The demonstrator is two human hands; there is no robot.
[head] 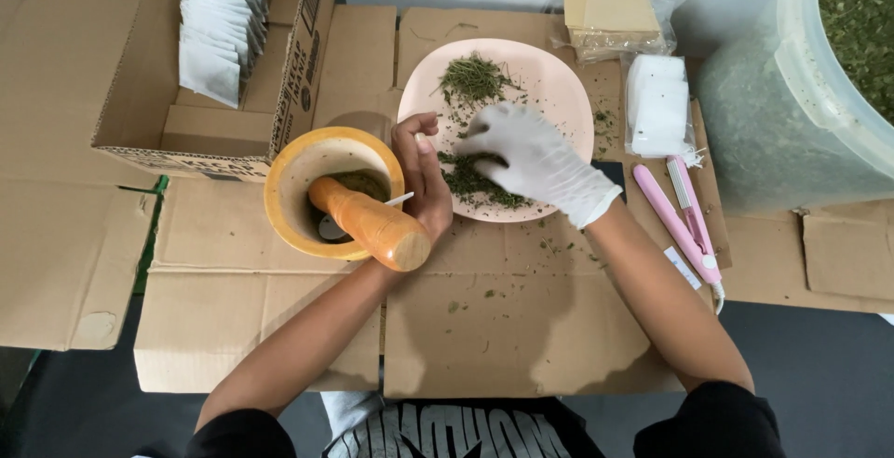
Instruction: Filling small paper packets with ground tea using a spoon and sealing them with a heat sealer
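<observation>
— What has each grip got?

— The right hand (535, 162), in a white glove, has its fingers pinched together on dried green herbs (475, 183) at the near side of a pink plate (549, 76). The bare left hand (424, 179) is closed on something thin and white; I cannot tell what. It sits between the plate's left rim and a yellow mortar (331, 193), touching the mortar's rim, with an orange pestle (370, 222) leaning out of the bowl.

— Any room to move?

— Little at the sides. The flattened cardboard (503, 318) in front of the plate lies open, down to its near edge by the person's body.

— And the packages?

— An open brown box (209, 137) with dark print on its flap stands far left, stacked with white sachets (219, 25). A clear bag of tan squares (610, 16) lies behind the plate, a white block (656, 104) and a pink sealer (684, 221) to its right, then a translucent tub (819, 76) of green leaves at the right edge
</observation>
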